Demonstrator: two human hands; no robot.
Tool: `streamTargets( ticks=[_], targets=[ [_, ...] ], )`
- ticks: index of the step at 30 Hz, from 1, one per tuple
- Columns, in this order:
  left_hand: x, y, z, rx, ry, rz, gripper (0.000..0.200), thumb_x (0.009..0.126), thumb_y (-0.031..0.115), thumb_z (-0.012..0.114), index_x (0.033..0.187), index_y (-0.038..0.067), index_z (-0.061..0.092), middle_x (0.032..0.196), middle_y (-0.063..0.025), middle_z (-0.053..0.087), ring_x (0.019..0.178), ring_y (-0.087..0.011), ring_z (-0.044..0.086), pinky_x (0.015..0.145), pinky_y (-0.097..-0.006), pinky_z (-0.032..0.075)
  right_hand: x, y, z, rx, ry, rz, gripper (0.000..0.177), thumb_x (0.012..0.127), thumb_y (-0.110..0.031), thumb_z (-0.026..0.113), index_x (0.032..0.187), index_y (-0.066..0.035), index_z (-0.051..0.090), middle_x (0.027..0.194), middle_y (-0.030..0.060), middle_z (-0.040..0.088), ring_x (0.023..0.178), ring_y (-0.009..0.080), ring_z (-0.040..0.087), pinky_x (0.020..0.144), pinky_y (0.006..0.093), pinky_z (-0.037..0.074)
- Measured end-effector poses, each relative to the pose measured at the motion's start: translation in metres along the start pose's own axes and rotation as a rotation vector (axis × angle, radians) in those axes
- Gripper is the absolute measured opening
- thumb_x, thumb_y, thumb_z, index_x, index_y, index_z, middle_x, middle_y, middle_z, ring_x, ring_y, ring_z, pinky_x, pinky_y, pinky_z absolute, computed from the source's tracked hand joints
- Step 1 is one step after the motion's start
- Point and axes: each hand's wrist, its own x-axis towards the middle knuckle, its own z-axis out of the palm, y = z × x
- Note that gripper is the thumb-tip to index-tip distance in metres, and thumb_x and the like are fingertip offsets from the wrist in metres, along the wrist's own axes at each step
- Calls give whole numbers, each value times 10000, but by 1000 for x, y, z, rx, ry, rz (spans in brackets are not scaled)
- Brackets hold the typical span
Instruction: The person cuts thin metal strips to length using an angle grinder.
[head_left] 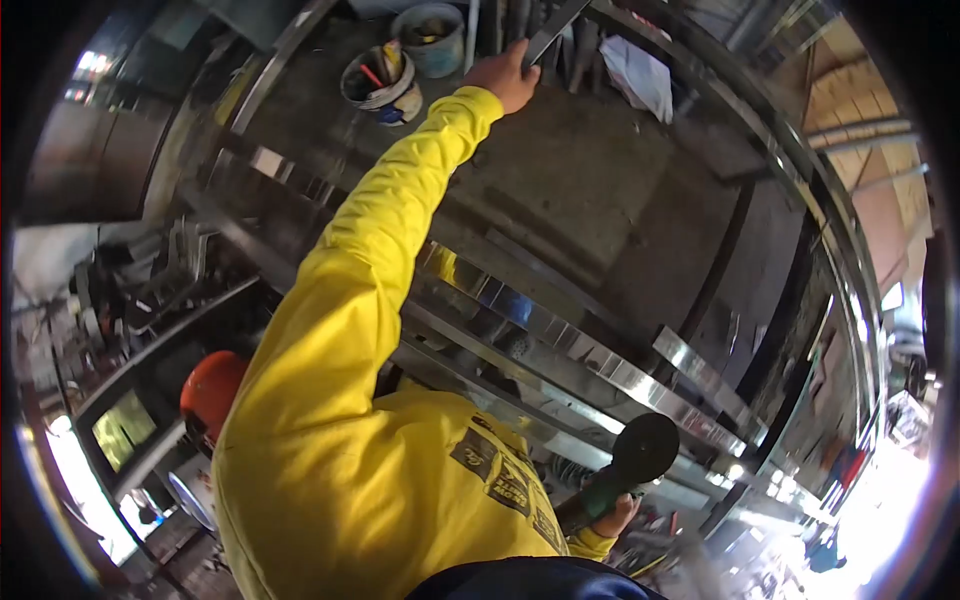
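Note:
My left arm, in a yellow sleeve, reaches far forward. At its end my left hand (505, 78) is closed round the end of a dark flat metal bar (552, 32). Low on the right, beside my body, my right hand (615, 517) grips an angle grinder (592, 500) with a greenish body. Its round dark disc (645, 449) faces up towards me. Part of the right hand's grip is hidden by the tool and my sleeve. Between the hands runs a shiny metal rail (590, 352) of a large frame, apart from the disc.
Two buckets stand beyond the frame: a white one (380, 88) holding tools and a grey one (430, 40). Near them lies a white sack (638, 78). A curved metal rail (845, 240) bounds the right side. A rounded orange object (212, 392) is at left.

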Motion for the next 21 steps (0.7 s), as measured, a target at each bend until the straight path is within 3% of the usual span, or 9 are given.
streamTargets(
  ticks=[2, 8, 12, 14, 16, 17, 20, 21],
  targets=[
    [9, -68, -4, 4, 97, 72, 648, 990, 455, 522, 1532, 129, 381, 1180, -255, 696, 1084, -462, 660, 949, -552, 514, 22, 8, -7, -21, -82, 3, 654, 869, -418, 689, 1284, 56, 518, 1020, 205, 654, 767, 310, 694, 633, 402, 599],
    [33, -206, -65, 129, 55, -148, 614, 1004, 443, 501, 1504, 98, 410, 1353, -256, 609, 1161, -457, 628, 995, -548, 492, 26, 6, 88, 131, -217, 28, 660, 870, -417, 715, 1283, 62, 527, 1036, 220, 656, 782, 343, 701, 638, 410, 602],
    [67, -282, -87, 121, -9, -259, 645, 1011, 444, 489, 1500, 30, 408, 1449, -246, 545, 1238, -441, 595, 1050, -522, 472, 13, 40, 146, 185, -127, 39, 658, 875, -422, 713, 1281, 63, 527, 1038, 224, 658, 819, 343, 704, 657, 414, 604],
    [80, -325, -84, 148, -18, -243, 665, 1013, 438, 490, 1508, 5, 393, 1421, -254, 569, 1258, -435, 585, 1069, -509, 465, 1, 42, 193, 186, -121, 39, 654, 877, -421, 711, 1280, 60, 529, 1045, 227, 656, 840, 341, 704, 667, 419, 605],
    [97, -345, -86, 119, -103, -268, 666, 1012, 433, 494, 1517, 13, 382, 1385, -265, 592, 1235, -442, 597, 1050, -516, 475, -9, 41, 234, 121, -124, 37, 657, 876, -421, 716, 1290, 52, 524, 1056, 229, 652, 842, 339, 702, 670, 424, 606],
    [103, -358, -75, 86, -28, -235, 682, 1011, 427, 497, 1539, 20, 351, 1330, -279, 622, 1189, -455, 620, 1017, -528, 488, -15, 43, 255, 92, -124, 36, 659, 875, -421, 718, 1295, 48, 522, 1061, 230, 650, 843, 338, 701, 671, 427, 606],
    [110, -360, -79, 69, -67, -212, 677, 1008, 423, 503, 1528, 14, 356, 1289, -285, 642, 1141, -460, 643, 988, -536, 499, -28, 40, 310, 139, -74, 82, 699, 820, -262, 675, 1398, 45, 430, 1050, 253, 659, 781, 365, 701, 662, 474, 627],
    [113, -361, -77, 8, -54, -199, 638, 1014, 427, 498, 1488, 13, 395, 1278, -293, 643, 1132, -456, 649, 983, -536, 504, -30, 39, 319, 111, -104, 80, 718, 815, -276, 703, 1398, 43, 430, 1052, 255, 662, 772, 362, 705, 663, 470, 628]
  ],
)
